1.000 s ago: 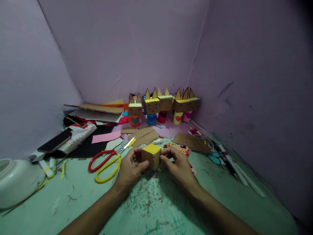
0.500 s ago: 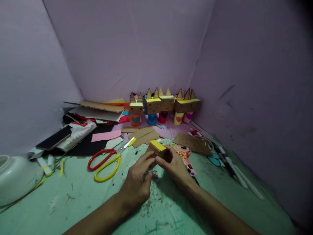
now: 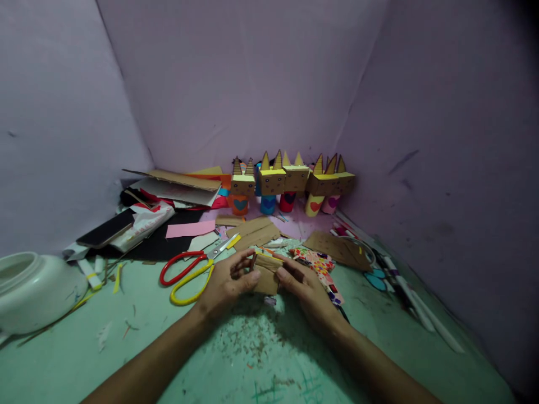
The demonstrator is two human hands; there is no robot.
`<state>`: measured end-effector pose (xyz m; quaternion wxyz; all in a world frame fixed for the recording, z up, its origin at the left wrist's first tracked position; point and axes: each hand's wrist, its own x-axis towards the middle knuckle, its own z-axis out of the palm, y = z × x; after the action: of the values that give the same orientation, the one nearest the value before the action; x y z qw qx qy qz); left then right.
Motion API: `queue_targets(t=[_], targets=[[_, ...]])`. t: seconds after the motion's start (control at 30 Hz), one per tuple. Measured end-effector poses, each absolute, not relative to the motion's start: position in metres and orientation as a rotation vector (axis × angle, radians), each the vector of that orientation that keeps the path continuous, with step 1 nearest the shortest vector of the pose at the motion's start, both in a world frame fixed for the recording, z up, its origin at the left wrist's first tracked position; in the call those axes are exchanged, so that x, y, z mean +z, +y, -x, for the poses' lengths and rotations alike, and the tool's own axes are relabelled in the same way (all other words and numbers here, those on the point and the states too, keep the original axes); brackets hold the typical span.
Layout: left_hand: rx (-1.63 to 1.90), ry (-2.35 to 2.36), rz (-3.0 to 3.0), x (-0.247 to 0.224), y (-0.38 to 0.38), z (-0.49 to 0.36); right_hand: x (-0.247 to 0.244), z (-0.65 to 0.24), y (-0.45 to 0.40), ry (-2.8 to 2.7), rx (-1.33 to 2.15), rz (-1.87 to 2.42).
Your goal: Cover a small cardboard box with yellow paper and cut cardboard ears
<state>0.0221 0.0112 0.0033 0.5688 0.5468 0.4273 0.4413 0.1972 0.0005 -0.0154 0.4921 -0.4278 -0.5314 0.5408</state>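
Note:
A small brown cardboard box [image 3: 266, 276] with a thin yellow edge on top is held up between both hands over the green table. My left hand [image 3: 231, 280] grips its left side, thumb on the near face and fingers behind. On the right side, my right hand [image 3: 301, 283] closes the same way, with its thumb on the near face. Just left of my left hand lie scissors [image 3: 202, 264] with one red and one yellow handle, blades pointing away. Flower-patterned paper [image 3: 322, 266] rests beside my right hand.
Several box-headed cardboard figures with horns [image 3: 269, 182] stand against the back wall. Cardboard and paper [image 3: 177, 182] are piled back left, near a pink strip [image 3: 190, 229]. A white pot [image 3: 37, 292] stands far left. Pens and white sticks [image 3: 415, 303] lie along the right wall.
The box has been turned: its yellow top faced me before, and now a plain cardboard face does. My left hand has moved up against its left side. The whole view has shifted slightly.

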Motion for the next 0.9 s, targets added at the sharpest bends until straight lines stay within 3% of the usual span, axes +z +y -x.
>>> queue_targets(t=[0.3,0.47,0.63,0.73,0.9], targets=[[1.018,1.002,-1.256,-0.007,0.011,-0.027,-0.016,-0.194,-0.003,-1.438,1.382,0.860],[1.073,1.148,-1.371,-0.005,0.006,-0.028,-0.017,-0.195,-0.003,-1.509,0.903,1.212],[0.995,1.002,-1.329,-0.001,-0.001,-0.037,-0.023,-0.195,-0.002,-1.549,0.450,1.248],[0.989,0.958,-1.311,-0.001,-0.002,-0.041,-0.025,-0.195,-0.002,-1.598,0.477,1.222],[1.009,1.028,-1.285,-0.005,0.004,-0.038,-0.023,-0.195,0.001,-1.534,0.834,1.210]])
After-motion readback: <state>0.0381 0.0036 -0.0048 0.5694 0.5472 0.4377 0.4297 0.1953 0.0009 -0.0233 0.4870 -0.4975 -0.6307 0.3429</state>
